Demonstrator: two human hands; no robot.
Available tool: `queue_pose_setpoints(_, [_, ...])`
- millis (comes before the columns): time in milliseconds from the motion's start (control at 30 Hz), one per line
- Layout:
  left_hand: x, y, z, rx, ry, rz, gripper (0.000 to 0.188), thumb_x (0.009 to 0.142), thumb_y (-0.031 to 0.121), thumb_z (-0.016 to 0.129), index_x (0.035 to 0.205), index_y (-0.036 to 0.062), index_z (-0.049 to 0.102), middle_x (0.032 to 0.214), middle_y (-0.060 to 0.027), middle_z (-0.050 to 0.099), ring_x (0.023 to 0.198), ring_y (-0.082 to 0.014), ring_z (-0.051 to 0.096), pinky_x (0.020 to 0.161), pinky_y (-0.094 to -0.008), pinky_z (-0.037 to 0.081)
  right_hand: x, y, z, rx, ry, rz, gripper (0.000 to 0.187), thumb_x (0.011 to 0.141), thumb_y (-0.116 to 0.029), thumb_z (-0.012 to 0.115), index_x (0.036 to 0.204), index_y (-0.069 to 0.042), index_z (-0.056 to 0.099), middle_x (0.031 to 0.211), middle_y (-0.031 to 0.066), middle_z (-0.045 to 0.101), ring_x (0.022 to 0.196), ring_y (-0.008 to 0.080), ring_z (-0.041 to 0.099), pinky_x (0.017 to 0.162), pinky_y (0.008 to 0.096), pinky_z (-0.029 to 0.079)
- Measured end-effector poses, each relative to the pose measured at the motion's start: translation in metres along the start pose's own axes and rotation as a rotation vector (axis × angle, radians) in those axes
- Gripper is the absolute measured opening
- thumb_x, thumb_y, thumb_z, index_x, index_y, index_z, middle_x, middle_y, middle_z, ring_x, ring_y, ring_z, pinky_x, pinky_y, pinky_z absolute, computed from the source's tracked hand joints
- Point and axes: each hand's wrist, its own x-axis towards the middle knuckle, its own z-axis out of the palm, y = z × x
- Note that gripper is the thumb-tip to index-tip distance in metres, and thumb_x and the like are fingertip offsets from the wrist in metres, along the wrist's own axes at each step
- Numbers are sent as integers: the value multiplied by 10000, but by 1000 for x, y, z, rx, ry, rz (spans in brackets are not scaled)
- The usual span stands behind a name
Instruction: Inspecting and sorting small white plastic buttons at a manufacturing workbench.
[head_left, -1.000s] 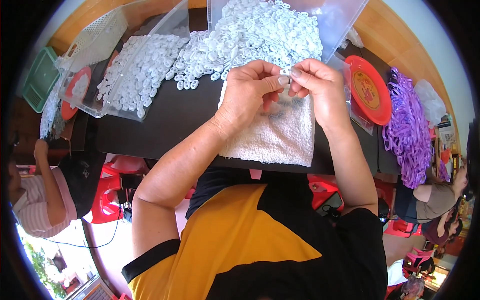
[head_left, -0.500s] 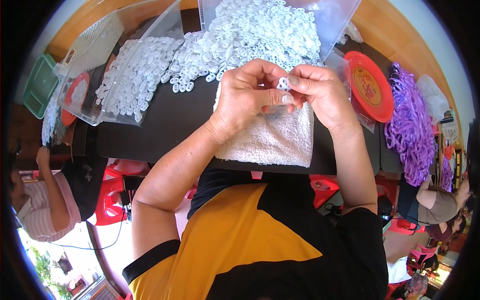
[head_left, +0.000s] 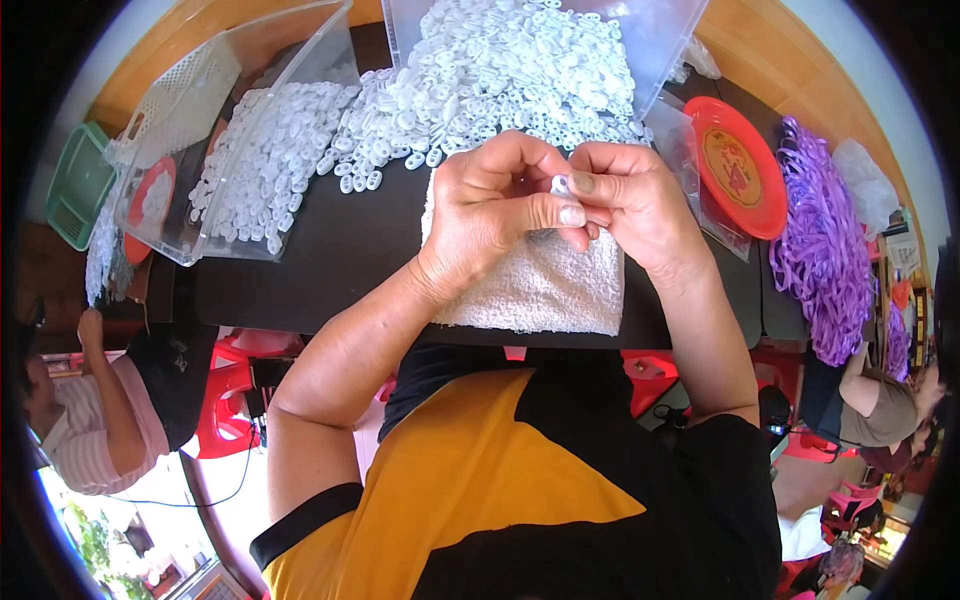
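My left hand (head_left: 487, 205) and my right hand (head_left: 640, 205) meet above a white towel (head_left: 540, 290). Between them is a small white plastic piece (head_left: 560, 184) with a dark spot on it, pinched by the thumb and fingers of both hands. Fingers cover most of this piece. Just beyond my hands spreads a large heap of small white oval pieces with holes (head_left: 520, 80), spilling from a clear plastic bin (head_left: 655, 60) onto the dark table (head_left: 330, 270).
At left, a tilted clear bin (head_left: 190, 245) holds more white pieces, near a green tray (head_left: 80, 190). To the right lie a red round plate (head_left: 765, 200) and a bundle of purple ribbons (head_left: 825, 260). Other people sit at both sides, one in a striped top (head_left: 95, 420).
My hands have come slightly nearer to me. The white piece has turned between my fingers, and less of it shows.
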Motion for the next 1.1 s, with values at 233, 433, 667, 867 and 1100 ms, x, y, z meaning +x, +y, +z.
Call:
queue_pose_setpoints(233, [3, -2, 0, -34, 30, -7, 179, 802, -41, 725, 925, -43, 595, 780, -114, 657, 689, -221, 705, 573, -265, 575, 1, 4, 1, 16, 2, -48, 251, 909, -205, 656, 782, 8, 612, 574, -13, 461, 511, 119, 524, 510, 225, 340])
queue_pose_setpoints(433, [9, -14, -7, -46, 20, -5, 203, 802, -12, 739, 956, 7, 607, 776, -66, 661, 649, -159, 695, 478, -185, 446, 6, 10, -3, 96, -30, -67, 243, 917, -202, 644, 790, 4, 619, 596, -5, 498, 519, 119, 534, 520, 229, 353])
queue_pose_setpoints(667, [7, -13, -5, 10, 46, 86, 230, 787, -34, 746, 966, -17, 603, 800, -93, 653, 720, -170, 688, 590, -253, 559, 6, 5, 10, -19, 108, -114, 225, 917, -204, 642, 822, 0, 647, 648, 30, 579, 559, 128, 565, 545, 230, 410])
queue_pose_setpoints(867, [7, 34, -18, 232, 387, 175, 192, 769, 45, 779, 875, -20, 632, 733, -66, 637, 557, -89, 552, 466, -209, 422, 7, 10, 0, -212, 234, -166, 176, 898, -154, 601, 832, -2, 661, 584, 4, 530, 546, 122, 561, 553, 243, 420])
queue_pose_setpoints(1100, [-3, 149, -113, 908, 835, 458, 336, 742, 74, 803, 1022, -39, 657, 772, -24, 618, 564, -68, 517, 476, -181, 361, 2, 4, -5, -324, 255, -185, 200, 901, -180, 616, 832, 6, 642, 584, -11, 508, 546, 105, 520, 554, 230, 364])
